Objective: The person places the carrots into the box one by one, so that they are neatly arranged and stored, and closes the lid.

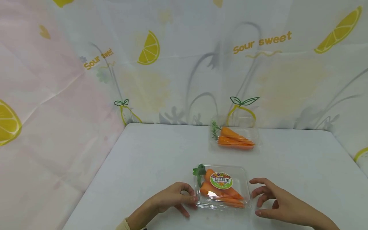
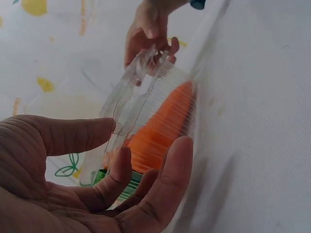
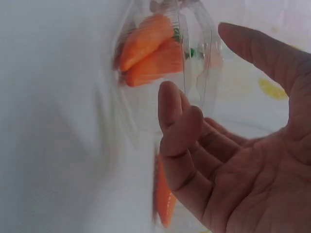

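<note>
A clear plastic clamshell box (image 1: 219, 204) of carrots lies on the table between my hands. Its lid is down and carries a round fruit label (image 1: 221, 180). Inside are several orange carrots (image 1: 207, 189) and a green leafy sprig (image 1: 199, 171). My left hand (image 1: 173, 198) is at the box's left edge, thumb tip right at the rim and fingers loosely bent, as the left wrist view also shows. On the other side, my right hand (image 1: 276, 201) stands apart from the box, fingers relaxed and spread, with nothing between them.
Behind, near the back of the white table (image 1: 161, 153), stands a second clear box (image 1: 256, 135) with carrots (image 1: 234, 139) and a feathery green sprig, its lid raised. A lemon-print cloth (image 1: 178, 80) hangs along the back and sides.
</note>
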`<state>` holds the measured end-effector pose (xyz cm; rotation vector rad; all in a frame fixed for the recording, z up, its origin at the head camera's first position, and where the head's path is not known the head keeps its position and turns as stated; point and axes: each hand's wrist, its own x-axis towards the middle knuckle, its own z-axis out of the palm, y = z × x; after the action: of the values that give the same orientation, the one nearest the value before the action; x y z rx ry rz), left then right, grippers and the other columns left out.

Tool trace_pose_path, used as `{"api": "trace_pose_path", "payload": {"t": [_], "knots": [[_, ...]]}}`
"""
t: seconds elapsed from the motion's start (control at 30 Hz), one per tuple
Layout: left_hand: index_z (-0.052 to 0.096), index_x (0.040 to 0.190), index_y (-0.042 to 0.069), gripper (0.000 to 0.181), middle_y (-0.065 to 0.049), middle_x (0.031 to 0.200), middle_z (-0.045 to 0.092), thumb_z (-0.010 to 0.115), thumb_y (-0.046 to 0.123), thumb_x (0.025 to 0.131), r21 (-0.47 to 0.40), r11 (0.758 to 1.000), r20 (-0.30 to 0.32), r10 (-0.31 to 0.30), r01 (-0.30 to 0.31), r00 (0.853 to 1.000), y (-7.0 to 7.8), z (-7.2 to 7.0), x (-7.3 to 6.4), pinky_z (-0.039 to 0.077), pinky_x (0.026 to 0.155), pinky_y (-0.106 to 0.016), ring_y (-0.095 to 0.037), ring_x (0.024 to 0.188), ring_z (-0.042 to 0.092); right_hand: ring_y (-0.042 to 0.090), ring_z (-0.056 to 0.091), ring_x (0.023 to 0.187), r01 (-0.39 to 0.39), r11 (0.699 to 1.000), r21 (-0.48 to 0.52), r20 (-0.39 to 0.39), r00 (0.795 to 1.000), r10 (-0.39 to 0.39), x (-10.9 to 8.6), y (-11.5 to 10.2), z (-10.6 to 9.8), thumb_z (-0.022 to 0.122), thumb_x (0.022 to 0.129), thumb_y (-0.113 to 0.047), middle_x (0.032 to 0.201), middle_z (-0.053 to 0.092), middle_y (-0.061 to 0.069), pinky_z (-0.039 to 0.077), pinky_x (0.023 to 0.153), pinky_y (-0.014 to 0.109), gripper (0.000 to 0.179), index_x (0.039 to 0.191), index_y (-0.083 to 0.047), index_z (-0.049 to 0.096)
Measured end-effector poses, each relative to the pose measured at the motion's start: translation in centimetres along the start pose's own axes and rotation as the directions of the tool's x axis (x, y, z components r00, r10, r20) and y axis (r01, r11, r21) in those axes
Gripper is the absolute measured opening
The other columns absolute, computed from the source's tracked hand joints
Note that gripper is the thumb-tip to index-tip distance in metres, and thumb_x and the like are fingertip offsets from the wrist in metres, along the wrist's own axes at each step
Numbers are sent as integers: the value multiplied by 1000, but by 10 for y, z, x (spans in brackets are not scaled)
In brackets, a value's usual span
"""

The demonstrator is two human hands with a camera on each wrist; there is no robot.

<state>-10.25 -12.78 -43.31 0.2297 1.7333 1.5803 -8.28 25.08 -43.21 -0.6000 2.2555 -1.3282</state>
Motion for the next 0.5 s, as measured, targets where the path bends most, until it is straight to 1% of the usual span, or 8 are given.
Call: {"api": "trace_pose_path", "payload": {"t": [0.03,0.1,0.17,0.23,0.3,0.37,0.43,0.5], "knots": [[60,97,-2,13,-15,93,70,65,10,93,-1,1000,-6,-1,1,1000,0,1,1,59,59,-35,-26,87,69,12,63,87,-14,999,29,-8,1000,14,1,0,1,72,92,-21,110,64,6,48,59,27,64,138,-1,33],[60,96,-2,12,-14,92,69,65,9,92,0,1000,-18,2,-2,1000,-1,2,2,59,59,-36,-26,86,68,12,64,85,-65,996,66,-27,997,67,5,0,4,70,93,-21,105,64,6,48,60,28,53,129,0,37],[60,95,-2,13,-14,91,69,65,9,92,1,1000,-28,2,-1,1000,-1,3,3,59,59,-37,-25,85,68,13,65,83,-76,994,74,-41,996,79,7,1,6,69,94,-22,100,64,7,47,60,28,41,119,0,45],[61,94,-2,13,-15,90,70,65,10,92,1,1000,-33,-3,3,999,0,5,4,59,59,-37,-24,84,68,13,64,79,-90,992,84,-30,995,93,9,4,7,68,95,-22,95,64,6,47,58,28,30,110,-2,52],[62,94,-3,14,-17,90,70,65,10,92,-2,1000,-41,-5,5,999,0,7,4,59,60,-38,-24,83,67,12,61,74,-120,989,91,0,993,120,10,5,8,66,96,-24,89,63,4,45,54,26,22,103,-5,58],[63,95,-5,16,-17,90,71,64,10,91,-2,1000,-50,-11,11,999,1,8,5,59,60,-39,-24,82,67,12,58,69,-142,985,103,47,989,137,10,8,7,64,97,-25,85,64,3,44,49,25,19,100,-6,61],[65,96,-6,17,-17,89,71,64,10,91,-1,1000,-61,-15,15,998,1,9,5,59,60,-38,-23,81,67,12,55,68,-178,976,126,98,981,166,10,9,7,61,99,-27,84,64,4,43,47,24,20,100,-7,65],[65,97,-7,18,-18,89,71,64,10,91,-3,1000,-72,-18,18,997,1,9,5,59,60,-38,-23,80,68,11,55,68,-187,972,143,148,975,166,11,12,6,58,100,-28,85,65,3,44,48,23,23,101,-7,68]]}}
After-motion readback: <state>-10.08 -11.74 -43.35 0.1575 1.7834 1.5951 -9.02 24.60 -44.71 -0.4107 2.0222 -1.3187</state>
